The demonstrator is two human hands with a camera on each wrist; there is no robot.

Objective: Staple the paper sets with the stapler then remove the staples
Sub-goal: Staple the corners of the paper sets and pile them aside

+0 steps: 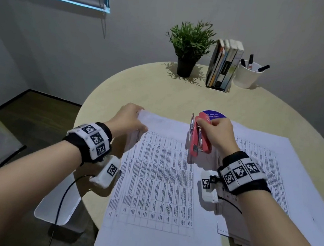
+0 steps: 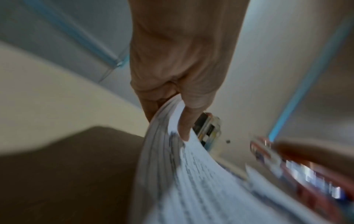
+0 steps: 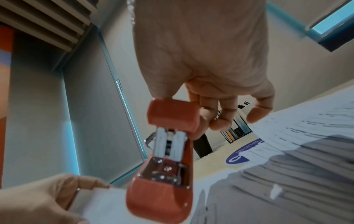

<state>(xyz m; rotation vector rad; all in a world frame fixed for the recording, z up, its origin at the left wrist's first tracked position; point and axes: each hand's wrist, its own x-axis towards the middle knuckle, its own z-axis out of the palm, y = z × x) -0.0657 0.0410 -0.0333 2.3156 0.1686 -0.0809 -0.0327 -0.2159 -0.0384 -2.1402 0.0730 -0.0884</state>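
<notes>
L hand (image 1: 129, 116) pinched the far-left corner of a set of white printed paper sheets w/ a table of text (image 1: 162, 180); thumb lay on top of the sheets, the other fingers (image 2: 151, 109) underneath, per the left wrist view. That corner was lifted and curled up off the round pale-wood desk (image 1: 141, 83); the rest of the set lay flat on the desk, running back from the fingers toward the person.

R hand (image 1: 219, 134) gripped a red plastic stapler w/ a metal staple channel (image 1: 199, 135), fingers (image 3: 220, 119) curled round its upper part. The stapler was raised above the paper, tilted, its two halves hinged apart so the metal inside showed in the right wrist view. It sat to the right of the L fingers, apart from the pinched corner, over the far edge of the set.

Under the R wrist lay a second stack of white printed sheets (image 1: 274, 167), beside and partly under the first set. Just beyond the R fingers a round blue sticker w/ white lettering (image 1: 215, 115) showed on the desk, partly hidden by stapler and hand.

Well beyond both hands, at the desk's far edge: a green plant in a black pot (image 1: 188, 50), a row of upright books in a holder (image 1: 224, 63), and a white cup w/ black markers (image 1: 248, 74).
</notes>
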